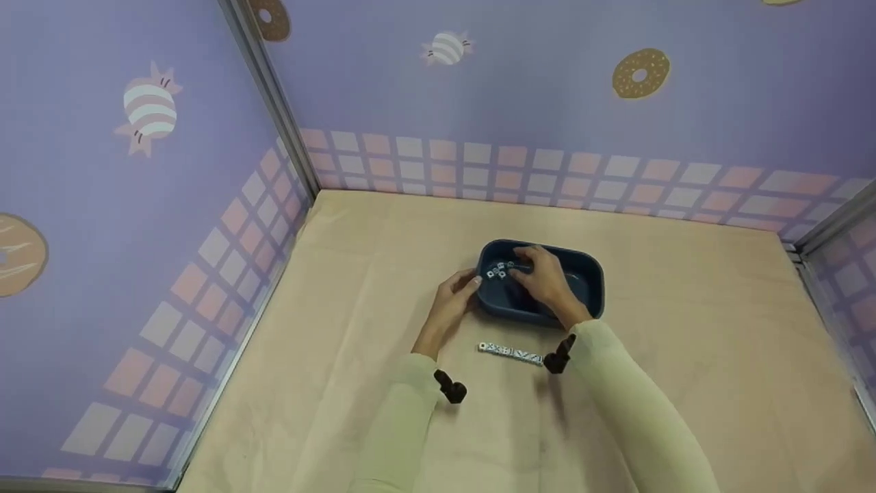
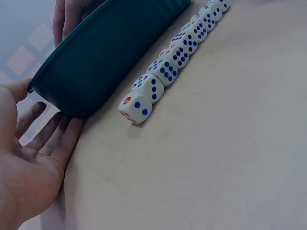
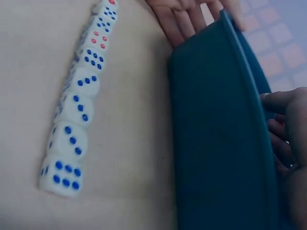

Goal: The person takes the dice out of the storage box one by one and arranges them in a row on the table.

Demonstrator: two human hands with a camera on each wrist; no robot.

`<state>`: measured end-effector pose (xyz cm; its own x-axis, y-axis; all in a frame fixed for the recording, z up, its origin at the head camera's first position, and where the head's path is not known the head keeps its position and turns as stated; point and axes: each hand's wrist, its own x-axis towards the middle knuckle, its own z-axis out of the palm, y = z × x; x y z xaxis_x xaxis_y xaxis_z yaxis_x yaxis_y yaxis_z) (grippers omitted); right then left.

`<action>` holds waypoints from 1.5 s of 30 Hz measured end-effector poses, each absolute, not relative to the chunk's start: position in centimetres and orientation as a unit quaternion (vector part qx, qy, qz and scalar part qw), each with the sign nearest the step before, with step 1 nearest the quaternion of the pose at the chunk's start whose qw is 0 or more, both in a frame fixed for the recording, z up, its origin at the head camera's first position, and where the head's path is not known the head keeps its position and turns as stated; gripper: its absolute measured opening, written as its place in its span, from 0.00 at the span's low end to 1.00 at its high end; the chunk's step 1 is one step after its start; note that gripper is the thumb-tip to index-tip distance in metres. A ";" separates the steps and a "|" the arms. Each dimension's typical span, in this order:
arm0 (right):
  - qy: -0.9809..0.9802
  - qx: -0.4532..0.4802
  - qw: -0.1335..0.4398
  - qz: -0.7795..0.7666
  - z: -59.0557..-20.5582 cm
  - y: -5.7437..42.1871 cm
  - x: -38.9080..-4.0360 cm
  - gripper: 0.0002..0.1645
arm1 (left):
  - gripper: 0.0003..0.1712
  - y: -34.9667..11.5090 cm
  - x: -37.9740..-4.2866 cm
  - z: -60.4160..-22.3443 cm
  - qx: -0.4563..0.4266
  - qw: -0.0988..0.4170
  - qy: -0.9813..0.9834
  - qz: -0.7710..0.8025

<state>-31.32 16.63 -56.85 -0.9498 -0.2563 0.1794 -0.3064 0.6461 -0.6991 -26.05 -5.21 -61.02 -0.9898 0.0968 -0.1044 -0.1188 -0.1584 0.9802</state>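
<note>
A dark blue tub point(image 1: 540, 318) with rounded corners stands on the cloth. My left hand point(image 1: 450, 301) holds its left end, the thumb over the rim and the fingers against the outer wall, as the left wrist view shows. Inside the tub is my right hand point(image 1: 544, 277), thumb and forefinger apart beside several white dice point(image 1: 501, 274) gathered at the left end. The tub wall hides part of this hand in the right wrist view. In front of the tub lies a straight row of white dice point(image 1: 510, 352), touching one another, with blue and red pips point(image 2: 165, 72).
Beige cloth point(image 1: 356, 294) covers the table. Purple panels with printed sweets and doughnuts stand at the back point(image 1: 534, 103) and on the left point(image 1: 205, 171), joined by a metal post point(image 1: 274, 103). Dark wrist mounts point(image 1: 558, 356) stick out from the sleeves near the dice row.
</note>
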 end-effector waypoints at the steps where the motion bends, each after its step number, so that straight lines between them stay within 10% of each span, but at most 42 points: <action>1: -0.909 0.151 0.027 0.388 -57.0 16.6 -31.5 0.30 | 0.29 -5.1 -26.1 -61.0 -0.010 0.070 0.646 0.760; 45: -0.917 0.094 -0.061 0.383 -58.9 16.4 -32.3 0.08 | 0.28 -4.9 -26.2 -60.8 -0.010 0.065 0.662 0.747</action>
<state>-32.25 16.35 -58.89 -0.9749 -0.2192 -0.0393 -0.1261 0.6888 -0.7139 -26.25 -4.93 -60.77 -0.9913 0.0846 -0.1009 -0.1104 -0.1163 0.9871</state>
